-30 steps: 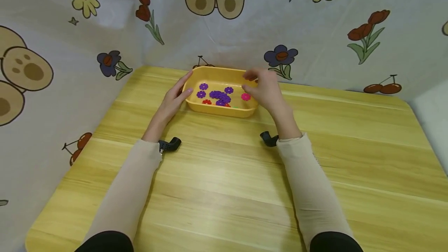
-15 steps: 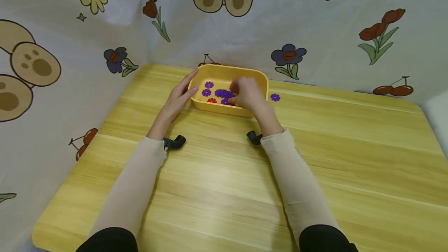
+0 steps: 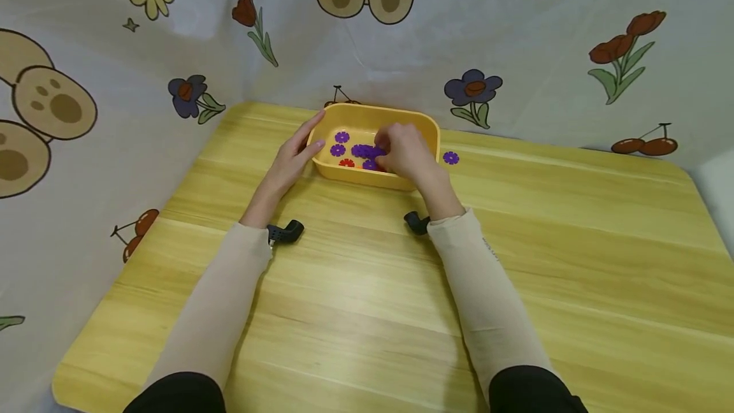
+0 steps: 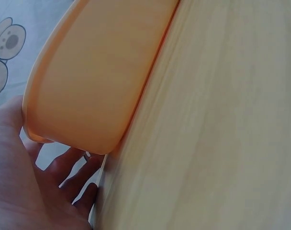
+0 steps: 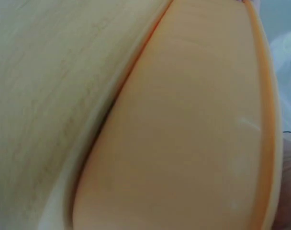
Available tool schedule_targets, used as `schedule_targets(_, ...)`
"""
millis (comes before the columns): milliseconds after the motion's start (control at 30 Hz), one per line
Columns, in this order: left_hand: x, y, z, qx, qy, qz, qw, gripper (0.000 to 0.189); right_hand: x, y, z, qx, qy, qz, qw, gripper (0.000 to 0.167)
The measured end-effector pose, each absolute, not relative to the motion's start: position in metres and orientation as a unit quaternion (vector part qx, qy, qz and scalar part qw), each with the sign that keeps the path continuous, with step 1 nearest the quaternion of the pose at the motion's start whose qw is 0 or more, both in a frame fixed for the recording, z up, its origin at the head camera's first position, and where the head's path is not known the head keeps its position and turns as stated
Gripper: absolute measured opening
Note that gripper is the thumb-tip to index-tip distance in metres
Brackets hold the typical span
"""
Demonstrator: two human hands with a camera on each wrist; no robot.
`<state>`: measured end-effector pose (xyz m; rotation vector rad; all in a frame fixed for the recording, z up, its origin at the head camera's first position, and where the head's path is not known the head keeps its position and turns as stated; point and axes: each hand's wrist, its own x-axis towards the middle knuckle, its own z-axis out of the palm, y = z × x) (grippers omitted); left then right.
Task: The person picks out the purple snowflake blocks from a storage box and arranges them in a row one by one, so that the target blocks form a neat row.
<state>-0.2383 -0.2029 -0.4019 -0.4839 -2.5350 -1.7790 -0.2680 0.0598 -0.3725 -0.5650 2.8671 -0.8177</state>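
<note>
Near back edge of wooden table (image 3: 355, 285), yellow tray (image 3: 355, 176) sits before printed cloth (image 3: 367, 56). Left hand (image 3: 288, 161) grips tray's left end, thumb at rim, fingers along outside. Right hand (image 3: 406, 153) dips inside, fingers bent toward purple flower-shaped pieces (image 3: 362, 151); fingertips partly hidden, unclear whether any piece pinched. Red piece (image 3: 346, 163) lies near front wall; single purple piece (image 3: 451, 158) on table, just right of tray.

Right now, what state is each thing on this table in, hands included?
Tray: upright on the table.
Purple pieces: in the tray, some bunched.
Left red piece: in the tray, partly hidden by its rim.
Lone purple piece: lying flat outside the tray, on the right.
Left hand: holding the tray's left end.
Right hand: dipped into the tray; any grip is hidden.
</note>
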Motion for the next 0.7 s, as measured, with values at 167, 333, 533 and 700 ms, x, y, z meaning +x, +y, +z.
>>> schedule_targets(167,-0.239,-0.202,-0.402,-0.155,-0.810,-0.566,0.006,0.061,-0.266,0.071,-0.366,-0.191,0.934,-0.301,0.023,0.034)
schedule_targets(333,-0.239,-0.204,-0.402,-0.152,-0.812,-0.564,0.004,0.061,-0.266,0.088,-0.360,-0.211,0.924,-0.319,-0.009,0.032)
schedule_targets(533,-0.236,-0.205,-0.400,-0.154,-0.808,-0.569,0.004,0.061,-0.265,0.111,-0.356,-0.209,0.913,-0.348,-0.038,0.032)
schedule_targets(700,-0.238,-0.202,-0.399,-0.160,-0.809,-0.565,-0.001,0.061,-0.260,0.138,-0.353,-0.202,0.906,-0.366,-0.066,0.030)
